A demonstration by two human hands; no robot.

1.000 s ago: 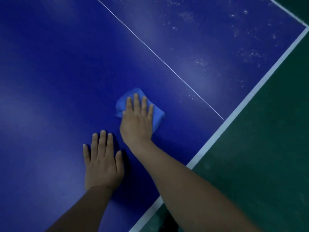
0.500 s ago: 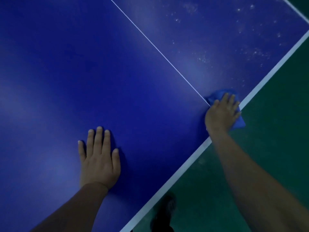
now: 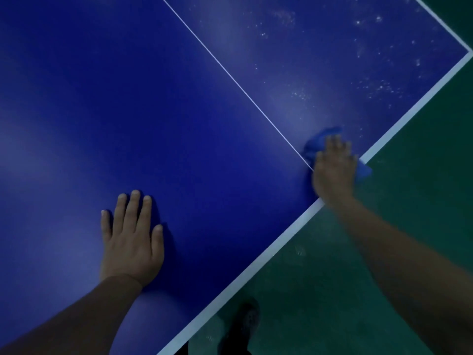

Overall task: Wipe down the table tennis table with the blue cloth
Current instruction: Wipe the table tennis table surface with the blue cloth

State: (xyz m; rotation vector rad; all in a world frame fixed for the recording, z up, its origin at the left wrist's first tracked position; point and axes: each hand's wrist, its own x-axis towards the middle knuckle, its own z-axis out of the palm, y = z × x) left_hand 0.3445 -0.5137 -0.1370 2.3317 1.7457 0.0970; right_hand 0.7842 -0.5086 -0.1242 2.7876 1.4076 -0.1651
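My left hand [image 3: 131,242] lies flat on the blue tabletop [image 3: 107,103] in the lower left of the frame, palm down, four fingers straight and close together, thumb out to the side, holding nothing; its forearm runs down to the bottom left corner. My right hand [image 3: 332,170] is stretched out at the right of centre, arm coming up from the lower right corner, palm down with fingers spread and nearly straight, pressing the blue cloth [image 3: 318,143] against the tabletop right at its white border [image 3: 256,267]. The hand is a little blurred, so I cannot tell whether any fingertip curls into the fabric. The cloth is bunched under that hand: one part shows above my fingers, and a corner sticks out past the edge over the green floor [image 3: 345,278]. It sits just where the thin white centre line [image 3: 230,75] meets the border. I count two hands, one cloth, one centre line. Pale specks [image 3: 378,87] are scattered over the upper right part of the tabletop. One dark shoe [image 3: 245,321] shows on the floor at the bottom centre.
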